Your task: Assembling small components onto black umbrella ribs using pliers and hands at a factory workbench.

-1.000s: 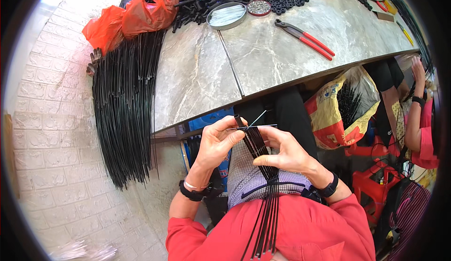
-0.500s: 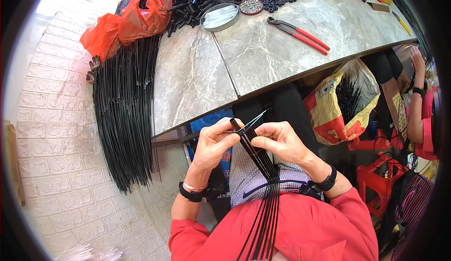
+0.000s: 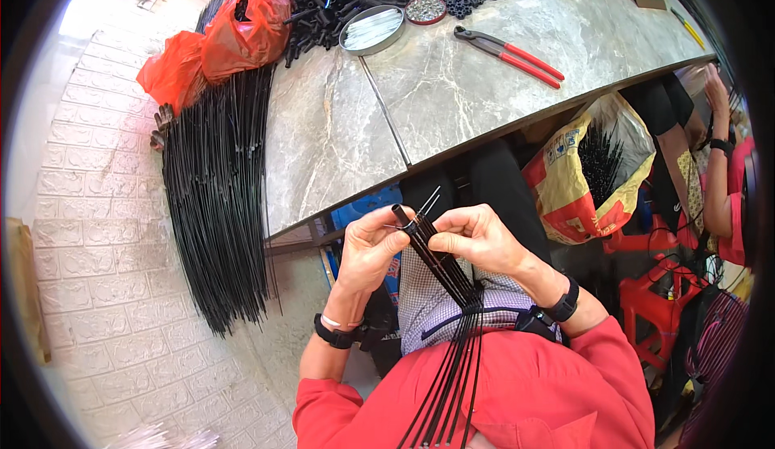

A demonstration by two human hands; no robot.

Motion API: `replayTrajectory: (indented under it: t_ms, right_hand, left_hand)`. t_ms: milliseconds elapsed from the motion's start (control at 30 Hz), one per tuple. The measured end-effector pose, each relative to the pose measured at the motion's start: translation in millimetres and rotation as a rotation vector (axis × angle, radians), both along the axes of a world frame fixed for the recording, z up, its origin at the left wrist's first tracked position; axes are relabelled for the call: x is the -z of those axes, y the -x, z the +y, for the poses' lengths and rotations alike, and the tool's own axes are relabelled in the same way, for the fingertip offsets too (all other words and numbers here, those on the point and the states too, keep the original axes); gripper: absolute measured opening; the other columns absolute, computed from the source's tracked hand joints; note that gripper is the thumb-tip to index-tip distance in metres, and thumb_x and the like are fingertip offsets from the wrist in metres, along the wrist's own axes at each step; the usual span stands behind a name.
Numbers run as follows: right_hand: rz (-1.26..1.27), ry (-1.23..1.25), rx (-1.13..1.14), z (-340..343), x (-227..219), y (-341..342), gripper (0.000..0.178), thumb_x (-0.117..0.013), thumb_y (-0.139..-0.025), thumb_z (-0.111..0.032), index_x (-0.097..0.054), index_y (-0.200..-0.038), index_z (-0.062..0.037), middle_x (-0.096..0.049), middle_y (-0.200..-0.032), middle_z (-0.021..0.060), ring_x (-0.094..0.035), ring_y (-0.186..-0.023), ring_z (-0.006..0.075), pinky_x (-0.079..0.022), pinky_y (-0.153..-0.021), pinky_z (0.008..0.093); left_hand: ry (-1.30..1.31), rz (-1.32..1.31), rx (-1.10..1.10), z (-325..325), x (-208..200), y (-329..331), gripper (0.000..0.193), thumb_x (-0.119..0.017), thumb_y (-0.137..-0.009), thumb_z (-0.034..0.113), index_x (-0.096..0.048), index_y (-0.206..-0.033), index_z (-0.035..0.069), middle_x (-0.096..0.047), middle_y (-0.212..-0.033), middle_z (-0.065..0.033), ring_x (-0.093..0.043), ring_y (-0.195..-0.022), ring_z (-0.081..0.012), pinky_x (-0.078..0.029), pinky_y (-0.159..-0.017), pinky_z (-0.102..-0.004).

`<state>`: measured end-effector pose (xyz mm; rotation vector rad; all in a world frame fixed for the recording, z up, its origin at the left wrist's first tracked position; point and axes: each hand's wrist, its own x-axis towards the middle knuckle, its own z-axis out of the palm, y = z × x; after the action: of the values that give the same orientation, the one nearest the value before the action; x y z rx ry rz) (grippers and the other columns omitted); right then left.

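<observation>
My left hand [image 3: 370, 251] pinches a short black tube [image 3: 400, 213] and the top of a bundle of thin black rods that look like umbrella ribs [image 3: 454, 282]. A thin wire end shows at its fingertips. My right hand [image 3: 480, 241] is closed, with thumb and forefinger on the right side of the same bundle, close to the left fingers. A few rod tips [image 3: 430, 200] stick up beyond both hands. Below the hands the ribs run down over my lap and fan out across my red shirt. The joint between tube and ribs is partly hidden by fingers.
On the grey marbled table [image 3: 339, 126] lie red-handled pincers [image 3: 517, 60], a round tin of white sticks [image 3: 373, 31], a red-rimmed dish [image 3: 426, 10] and piled black tubes [image 3: 339, 1]. Many black rods [image 3: 218, 207] overhang its left end. A sack [image 3: 557, 182] stands right; beyond is another person's arm [image 3: 717, 166].
The rod tips above my hands have shifted: a pale crossing pair pointed up to the right before, and now dark tips stand closer together. Both hands keep their pinch in nearly the same place.
</observation>
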<state>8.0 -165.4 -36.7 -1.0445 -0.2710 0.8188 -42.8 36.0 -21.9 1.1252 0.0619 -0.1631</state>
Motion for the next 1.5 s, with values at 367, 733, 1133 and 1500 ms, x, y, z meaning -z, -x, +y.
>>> replayTrajectory:
  t_ms: [367, 733, 1133, 1500]
  right_hand:
    - [0.026, -0.071, -0.112, -5, 15, -13, 0.018, -0.069, -0.087, -0.013, -0.069, -0.097, 0.0016, -0.068, -0.080, 0.0017, -0.061, -0.072, 0.0057, -0.049, -0.064, 0.0207]
    - [0.253, -0.436, -0.307, -1, 43, -18, 0.015, -0.061, -0.091, -0.009, -0.062, -0.099, 0.0035, -0.069, -0.096, 0.0174, -0.069, -0.087, 0.0290, -0.056, -0.081, 0.0391]
    - [-0.166, -0.349, -0.231, -27, 42, -58, 0.012, -0.067, -0.082, -0.005, -0.066, -0.091, 0.0027, -0.068, -0.082, 0.0042, -0.062, -0.076, 0.0087, -0.050, -0.070, 0.0227]
    - [-0.031, -0.416, 0.022, -44, 41, -48, 0.020, -0.070, -0.084, -0.012, -0.066, -0.097, 0.0029, -0.067, -0.091, 0.0108, -0.066, -0.080, 0.0196, -0.054, -0.077, 0.0326]
  left_hand:
    - [0.004, -0.107, 0.099, 6, 10, -11, 0.029, -0.073, -0.081, 0.007, -0.065, -0.107, -0.002, -0.060, -0.102, -0.0072, -0.055, -0.093, -0.0145, -0.045, -0.085, -0.0289]
    - [-0.218, -0.089, 0.100, -8, -1, -21, 0.016, -0.059, -0.078, -0.005, -0.061, -0.093, -0.008, -0.059, -0.095, -0.0080, -0.057, -0.086, -0.0147, -0.046, -0.078, -0.0285]
    - [-0.181, -0.372, 0.385, -41, -14, -87, 0.019, -0.073, -0.061, -0.003, -0.058, -0.073, 0.000, -0.056, -0.079, -0.0069, -0.051, -0.073, -0.0151, -0.040, -0.064, -0.0280]
    - [-0.213, -0.370, 0.030, -70, -24, -42, 0.060, -0.065, -0.085, 0.002, -0.040, -0.139, 0.000, -0.062, -0.107, -0.0128, -0.061, -0.094, -0.0165, -0.050, -0.084, -0.0281]
